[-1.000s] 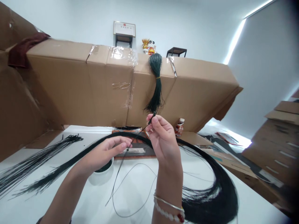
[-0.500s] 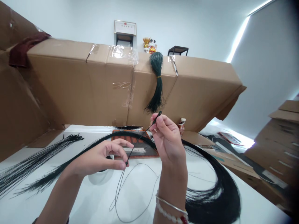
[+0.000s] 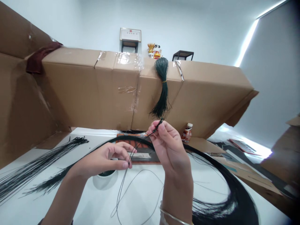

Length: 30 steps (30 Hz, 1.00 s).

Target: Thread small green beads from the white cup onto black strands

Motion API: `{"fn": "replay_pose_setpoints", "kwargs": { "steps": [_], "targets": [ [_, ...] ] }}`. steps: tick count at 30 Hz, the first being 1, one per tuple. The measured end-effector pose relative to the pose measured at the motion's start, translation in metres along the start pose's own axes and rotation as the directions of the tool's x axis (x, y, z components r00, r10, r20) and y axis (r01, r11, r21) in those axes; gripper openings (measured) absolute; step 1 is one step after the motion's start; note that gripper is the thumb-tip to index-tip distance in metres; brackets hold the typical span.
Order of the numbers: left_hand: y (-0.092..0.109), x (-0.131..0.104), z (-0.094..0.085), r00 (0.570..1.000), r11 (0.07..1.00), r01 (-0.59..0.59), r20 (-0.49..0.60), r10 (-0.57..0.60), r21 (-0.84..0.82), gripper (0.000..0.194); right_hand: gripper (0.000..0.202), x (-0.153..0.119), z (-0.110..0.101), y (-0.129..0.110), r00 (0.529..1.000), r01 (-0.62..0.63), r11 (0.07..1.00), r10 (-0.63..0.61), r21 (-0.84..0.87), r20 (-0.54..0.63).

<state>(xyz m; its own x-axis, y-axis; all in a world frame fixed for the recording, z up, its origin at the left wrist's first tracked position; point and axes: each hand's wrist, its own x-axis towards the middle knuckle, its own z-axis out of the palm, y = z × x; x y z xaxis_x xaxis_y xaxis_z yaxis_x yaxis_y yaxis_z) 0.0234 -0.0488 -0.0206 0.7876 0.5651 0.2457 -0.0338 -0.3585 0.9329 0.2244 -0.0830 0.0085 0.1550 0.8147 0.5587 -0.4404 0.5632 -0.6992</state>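
Between the thumb and fingers of my right hand (image 3: 172, 148) is a short dark beaded or knotted piece (image 3: 157, 126), its tip sticking up past the fingertips. Thin dark cords (image 3: 140, 142) run from it down-left to my left hand (image 3: 105, 159), whose thumb and curled fingers pinch them. Below that hand the cords hang in loops (image 3: 122, 184) over the white table (image 3: 93, 209). A white cup (image 3: 107, 172) with dark contents stands partly hidden behind my left hand.
A long black strand bundle (image 3: 241, 190) curves across the table. Thinner dark strands (image 3: 47, 162) lie left. Cardboard (image 3: 112, 103) rises behind, a green tassel bundle (image 3: 162, 90) hanging on it. Farther back are a bottle (image 3: 187, 133) and a reddish-brown patterned mat (image 3: 150, 162).
The small dark lump at my left fingertips is no longer there; more of the knotted piece shows in my right hand. The whole view has shifted, with the surroundings now lower and farther right.
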Motion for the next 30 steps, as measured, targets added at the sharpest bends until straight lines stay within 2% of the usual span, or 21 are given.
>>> {"fn": "replay_pose_setpoints", "kwargs": {
  "steps": [6,11,18,22,26,30],
  "targets": [
    [-0.001,-0.004,-0.004,0.999,0.998,-0.051,-0.002,0.051,-0.049,0.016,0.021,-0.003,0.007,-0.001,0.998,-0.032,0.999,0.031,0.015,0.063],
    [0.004,-0.009,-0.007,0.999,0.998,-0.045,-0.01,0.045,-0.049,0.02,0.024,-0.006,0.022,0.008,0.981,-0.126,0.992,0.12,0.031,0.151],
    [0.009,-0.015,-0.011,0.999,0.995,-0.044,-0.013,0.043,-0.084,0.021,0.016,-0.01,0.032,0.016,0.92,-0.316,0.914,0.23,0.254,0.317],
    [0.01,-0.017,-0.014,0.999,0.998,-0.045,-0.024,0.044,-0.037,0.021,0.014,-0.013,0.036,0.016,0.879,-0.401,0.866,0.271,0.299,0.392],
    [0.01,-0.021,-0.018,0.999,0.999,-0.04,-0.023,0.041,0.036,0.02,0.014,-0.017,0.041,0.016,0.869,-0.388,0.879,0.25,0.276,0.427],
    [0.011,-0.023,-0.02,0.997,0.997,-0.064,-0.031,0.065,0.032,0.021,0.013,-0.02,0.044,0.014,0.908,-0.272,0.927,0.16,0.257,0.386]
  ]
}}
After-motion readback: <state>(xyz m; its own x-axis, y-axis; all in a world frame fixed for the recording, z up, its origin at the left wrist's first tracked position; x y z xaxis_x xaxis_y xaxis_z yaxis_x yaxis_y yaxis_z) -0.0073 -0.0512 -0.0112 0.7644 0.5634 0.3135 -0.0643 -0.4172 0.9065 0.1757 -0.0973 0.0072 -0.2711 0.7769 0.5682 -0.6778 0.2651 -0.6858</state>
